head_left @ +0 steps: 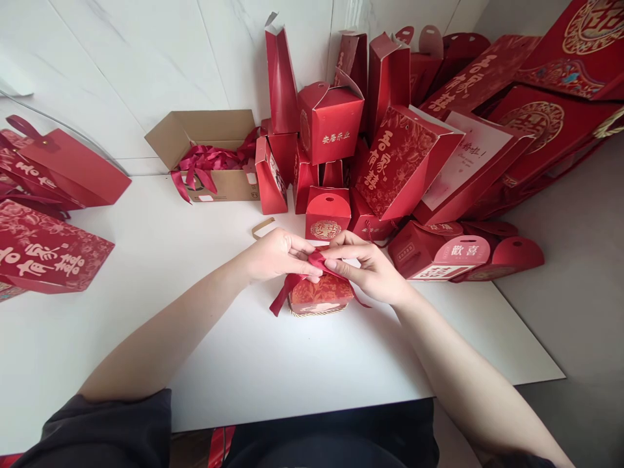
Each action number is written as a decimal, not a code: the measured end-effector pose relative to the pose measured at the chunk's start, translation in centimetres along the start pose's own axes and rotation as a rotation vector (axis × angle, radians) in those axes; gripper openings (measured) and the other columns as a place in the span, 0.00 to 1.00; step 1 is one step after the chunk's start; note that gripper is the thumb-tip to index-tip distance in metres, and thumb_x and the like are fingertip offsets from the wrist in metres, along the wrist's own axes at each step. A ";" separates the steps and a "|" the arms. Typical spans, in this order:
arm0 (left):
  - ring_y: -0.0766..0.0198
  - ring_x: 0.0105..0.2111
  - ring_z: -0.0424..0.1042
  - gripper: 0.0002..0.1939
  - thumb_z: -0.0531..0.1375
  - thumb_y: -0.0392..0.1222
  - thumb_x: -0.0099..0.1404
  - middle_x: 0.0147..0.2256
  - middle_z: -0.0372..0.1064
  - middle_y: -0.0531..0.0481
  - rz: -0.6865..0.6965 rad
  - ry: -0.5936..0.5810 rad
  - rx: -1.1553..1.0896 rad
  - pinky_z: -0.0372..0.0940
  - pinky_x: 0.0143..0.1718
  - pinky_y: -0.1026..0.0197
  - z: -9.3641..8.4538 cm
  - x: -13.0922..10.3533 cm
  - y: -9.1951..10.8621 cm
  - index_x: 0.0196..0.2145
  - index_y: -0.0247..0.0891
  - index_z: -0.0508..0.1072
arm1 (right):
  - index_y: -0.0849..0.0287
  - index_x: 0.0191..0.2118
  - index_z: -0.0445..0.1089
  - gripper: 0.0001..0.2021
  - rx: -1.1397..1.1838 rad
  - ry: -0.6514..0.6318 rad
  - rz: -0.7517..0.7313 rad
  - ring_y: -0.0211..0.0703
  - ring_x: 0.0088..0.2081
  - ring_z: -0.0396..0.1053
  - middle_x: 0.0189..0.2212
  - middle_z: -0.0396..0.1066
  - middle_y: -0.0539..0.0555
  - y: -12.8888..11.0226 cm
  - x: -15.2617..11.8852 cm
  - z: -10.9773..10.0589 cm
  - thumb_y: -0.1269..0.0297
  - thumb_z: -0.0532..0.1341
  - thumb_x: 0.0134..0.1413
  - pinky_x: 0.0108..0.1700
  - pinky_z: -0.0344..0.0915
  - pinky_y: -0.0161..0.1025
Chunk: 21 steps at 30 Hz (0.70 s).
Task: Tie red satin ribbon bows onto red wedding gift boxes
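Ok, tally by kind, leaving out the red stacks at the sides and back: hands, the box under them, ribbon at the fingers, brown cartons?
Hands: 2, left hand and right hand
Red patterned box under them: 1
Red ribbon at the fingers: 1
Open brown carton: 1
Total: 5

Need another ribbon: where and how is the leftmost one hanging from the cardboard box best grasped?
Probably pinch the leftmost ribbon by its lower end, coming from the front: it droops outside the cardboard box at the near left corner, clear of the bunched ribbons inside.
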<state>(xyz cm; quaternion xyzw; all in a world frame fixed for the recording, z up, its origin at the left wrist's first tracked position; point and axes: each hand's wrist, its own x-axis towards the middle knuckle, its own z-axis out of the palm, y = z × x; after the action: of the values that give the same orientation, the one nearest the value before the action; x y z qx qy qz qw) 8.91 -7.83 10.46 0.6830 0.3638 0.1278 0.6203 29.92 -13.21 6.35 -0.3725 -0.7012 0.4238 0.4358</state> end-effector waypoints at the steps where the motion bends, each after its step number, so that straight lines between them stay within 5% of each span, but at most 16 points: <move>1: 0.60 0.36 0.80 0.10 0.68 0.37 0.55 0.30 0.80 0.49 -0.002 -0.003 0.003 0.71 0.51 0.50 0.0 0.0 0.0 0.38 0.37 0.81 | 0.43 0.48 0.77 0.11 -0.031 0.001 -0.021 0.42 0.41 0.65 0.36 0.65 0.52 0.1 0.0 0.2 0.61 0.61 0.62 0.48 0.64 0.45; 8: 0.60 0.35 0.79 0.09 0.69 0.35 0.54 0.30 0.79 0.49 -0.005 -0.029 -0.002 0.72 0.48 0.50 0.3 0.1 0.3 0.35 0.37 0.81 | 0.47 0.49 0.75 0.13 -0.120 -0.008 -0.096 0.42 0.39 0.66 0.36 0.65 0.53 -0.1 -0.1 0.6 0.66 0.58 0.63 0.44 0.65 0.44; 11: 0.62 0.34 0.79 0.12 0.70 0.35 0.53 0.31 0.79 0.50 -0.025 -0.042 -0.032 0.73 0.46 0.54 -0.1 0.0 0.1 0.38 0.38 0.81 | 0.53 0.37 0.77 0.09 -0.069 -0.051 -0.019 0.41 0.36 0.65 0.33 0.65 0.51 -0.3 -0.2 -0.9 0.70 0.58 0.59 0.41 0.63 0.41; 15: 0.65 0.33 0.78 0.14 0.71 0.37 0.53 0.32 0.79 0.49 -0.051 -0.122 -0.043 0.72 0.41 0.63 -1.2 -0.2 0.0 0.39 0.38 0.80 | 0.58 0.22 0.65 0.14 -0.059 -0.049 0.041 0.41 0.34 0.62 0.30 0.62 0.51 -0.3 -0.2 -3.2 0.74 0.52 0.56 0.41 0.58 0.40; 18: 0.65 0.34 0.78 0.14 0.71 0.42 0.54 0.34 0.79 0.48 -0.036 -0.167 -0.057 0.72 0.40 0.64 -1.8 -0.4 0.1 0.39 0.38 0.80 | 0.58 0.24 0.65 0.16 -0.071 -0.103 0.086 0.43 0.36 0.63 0.31 0.64 0.52 -0.5 -0.2 -3.4 0.68 0.49 0.62 0.44 0.58 0.41; 21: 0.62 0.32 0.78 0.16 0.64 0.52 0.62 0.35 0.79 0.44 -0.036 -0.171 -0.089 0.72 0.36 0.62 -2.0 -0.4 0.2 0.41 0.36 0.79 | 0.57 0.29 0.65 0.14 -0.234 -0.106 0.148 0.41 0.33 0.62 0.30 0.65 0.51 -0.9 -0.2 -2.4 0.55 0.56 0.62 0.40 0.58 0.40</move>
<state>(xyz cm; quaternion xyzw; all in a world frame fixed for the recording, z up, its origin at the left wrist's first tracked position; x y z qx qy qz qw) 7.43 -6.56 11.16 0.6565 0.3157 0.0742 0.6811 32.09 -13.06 7.80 -0.4486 -0.7386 0.3891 0.3193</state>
